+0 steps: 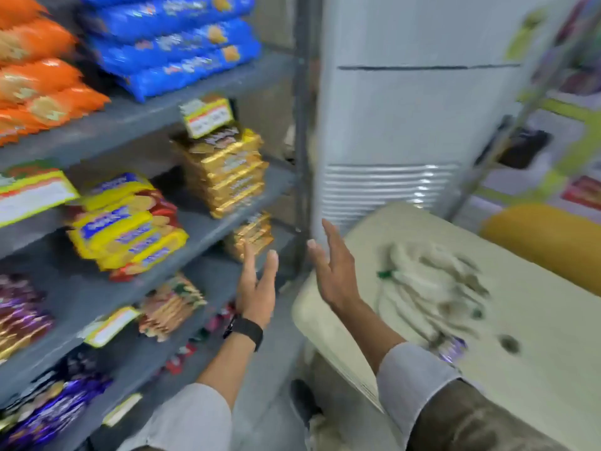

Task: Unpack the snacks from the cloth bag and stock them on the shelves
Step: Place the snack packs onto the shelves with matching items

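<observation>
Now both hands [257, 288] [331, 271] empty, spread.

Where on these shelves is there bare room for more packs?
Bare shelf board lies right of the gold packs, up to the upright post, with a strip between them and the yellow packs. The orange packs and blue packs crowd the top shelf.

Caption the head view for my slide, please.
Both hands empty between snack shelves and cloth bag.
</observation>
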Tool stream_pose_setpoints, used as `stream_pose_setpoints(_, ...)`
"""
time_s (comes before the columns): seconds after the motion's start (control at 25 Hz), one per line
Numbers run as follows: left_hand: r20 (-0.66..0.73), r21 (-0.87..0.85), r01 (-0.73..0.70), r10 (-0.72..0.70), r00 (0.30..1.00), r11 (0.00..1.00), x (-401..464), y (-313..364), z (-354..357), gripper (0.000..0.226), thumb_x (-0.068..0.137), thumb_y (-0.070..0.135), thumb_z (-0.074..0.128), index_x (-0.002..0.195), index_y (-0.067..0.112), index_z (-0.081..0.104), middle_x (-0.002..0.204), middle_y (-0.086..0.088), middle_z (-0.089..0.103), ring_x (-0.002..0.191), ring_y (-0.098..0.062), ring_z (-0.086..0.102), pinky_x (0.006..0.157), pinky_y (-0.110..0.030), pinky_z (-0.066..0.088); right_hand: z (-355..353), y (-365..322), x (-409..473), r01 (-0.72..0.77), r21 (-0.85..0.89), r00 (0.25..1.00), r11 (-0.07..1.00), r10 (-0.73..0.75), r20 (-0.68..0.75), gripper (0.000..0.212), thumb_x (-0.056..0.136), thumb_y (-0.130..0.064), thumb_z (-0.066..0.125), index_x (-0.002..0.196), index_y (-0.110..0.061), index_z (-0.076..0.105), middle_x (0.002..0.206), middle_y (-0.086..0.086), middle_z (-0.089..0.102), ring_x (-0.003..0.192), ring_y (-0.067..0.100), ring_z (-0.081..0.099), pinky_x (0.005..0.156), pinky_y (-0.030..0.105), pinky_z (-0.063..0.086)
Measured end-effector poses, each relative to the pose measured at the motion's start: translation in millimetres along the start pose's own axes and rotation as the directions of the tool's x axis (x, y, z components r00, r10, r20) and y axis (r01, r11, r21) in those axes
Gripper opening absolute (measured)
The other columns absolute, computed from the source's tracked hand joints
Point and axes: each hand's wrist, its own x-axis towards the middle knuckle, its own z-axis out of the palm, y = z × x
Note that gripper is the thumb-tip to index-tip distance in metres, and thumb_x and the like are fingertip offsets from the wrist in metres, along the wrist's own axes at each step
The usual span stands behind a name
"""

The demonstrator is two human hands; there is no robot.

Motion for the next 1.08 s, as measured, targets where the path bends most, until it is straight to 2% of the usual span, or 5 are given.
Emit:
stream_pose_setpoints(0.24,0.42,0.109,0.138,-0.172,0.891,0.984,-107.1,-39.1,166.1,0.074,0.097,0.052,0.056,0.16,0.034,0.023,0.151,0.022,0.033,0.14,0.001,0.033,0.116,-0.025,0.026,-183.9,122.5,-139.0,-0.319,-0.026,0.899,0.948,0.293,-0.325,0.067,0.1,-0.06,0.043,0.157,-0.025,0.04,0.161,-0.004,0.043,0.148,0.012,0.039,0.12,0.033,0.031)
stream_pose_setpoints(0.32,0.49,0.127,0.202,-0.238,0.839,0.971,-135.1,-56.0,197.9,0.073,0.099,0.048,0.055,0.161,0.028,0.021,0.16,0.014,0.03,0.144,-0.003,0.031,0.122,-0.031,0.026,-218.9,156.9,-169.5,-0.395,0.007,0.855,0.919,0.371,-0.363,0.059,0.104,-0.051,0.047,0.155,-0.022,0.043,0.158,-0.001,0.048,0.146,0.017,0.043,0.115,0.026,0.032)
stream_pose_setpoints(0.6,0.24,0.128,0.63,-0.64,0.73,0.766,-219.4,-119.7,253.5,0.079,0.1,0.049,0.054,0.162,0.022,0.014,0.166,-0.006,0.028,0.149,-0.022,0.035,0.106,-0.029,0.029,-268.2,256.2,-172.6,-0.542,0.015,0.834,0.841,0.539,-0.114,0.049,0.106,-0.035,0.054,0.15,-0.014,0.052,0.154,0.005,0.052,0.143,0.022,0.047,0.116,0.028,0.034)
stream_pose_setpoints(0.76,0.155,0.087,0.615,-0.62,0.769,0.784,-250.8,-144.7,281.7,0.081,0.091,0.049,0.066,0.158,0.018,0.03,0.16,-0.003,0.04,0.145,-0.022,0.041,0.118,-0.033,0.033,-277.3,297.8,-147.6,-0.582,0.099,0.813,0.807,0.579,0.064,0.054,0.102,-0.032,0.062,0.151,-0.013,0.05,0.153,0.002,0.053,0.141,0.018,0.05,0.119,0.038,0.038)
stream_pose_setpoints(1.08,-0.07,0.021,0.566,-0.563,0.823,0.824,-253.7,-167.4,312.4,0.055,0.1,0.039,0.057,0.149,0.016,0.048,0.14,-0.005,0.062,0.129,-0.02,0.059,0.114,-0.043,0.044,-276.4,336.8,-124.1,-0.503,0.14,0.861,0.853,0.48,0.167,0.022,0.099,-0.028,0.067,0.118,-0.027,0.077,0.111,-0.015,0.078,0.108,0.001,0.07,0.093,0.018,0.05)
